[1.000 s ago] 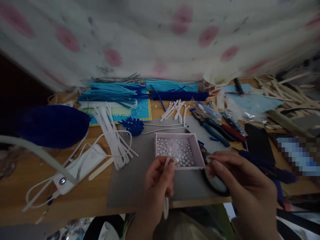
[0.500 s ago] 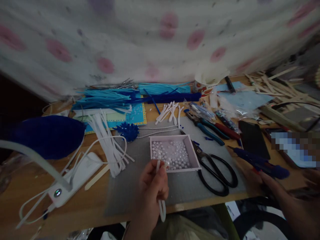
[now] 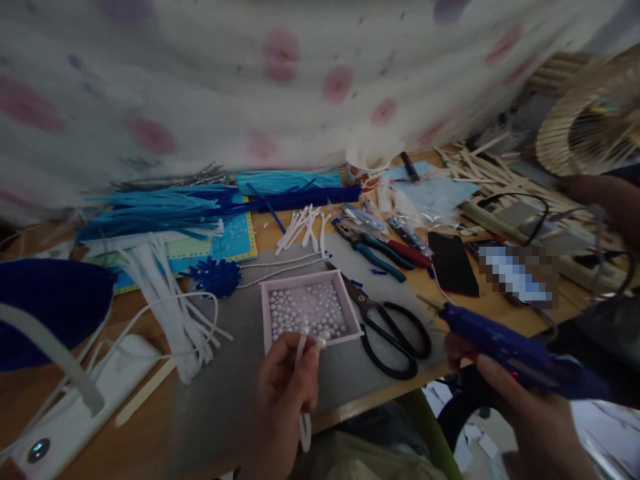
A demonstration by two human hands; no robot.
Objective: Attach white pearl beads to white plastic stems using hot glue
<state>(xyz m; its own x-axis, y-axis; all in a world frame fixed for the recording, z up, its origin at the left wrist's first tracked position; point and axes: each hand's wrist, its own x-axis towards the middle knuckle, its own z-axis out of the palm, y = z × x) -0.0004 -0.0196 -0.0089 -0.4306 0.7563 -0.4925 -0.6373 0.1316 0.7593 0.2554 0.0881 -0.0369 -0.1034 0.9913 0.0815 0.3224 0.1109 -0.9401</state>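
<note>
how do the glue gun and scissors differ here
The glue gun is blue; the scissors have black handles. The glue gun is held in the right hand; the scissors lie on the grey mat. Both point toward the picture's upper left.

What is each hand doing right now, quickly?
Left hand: closed, pinching a bent white strip.
Right hand: closed around a blue glue gun.
</note>
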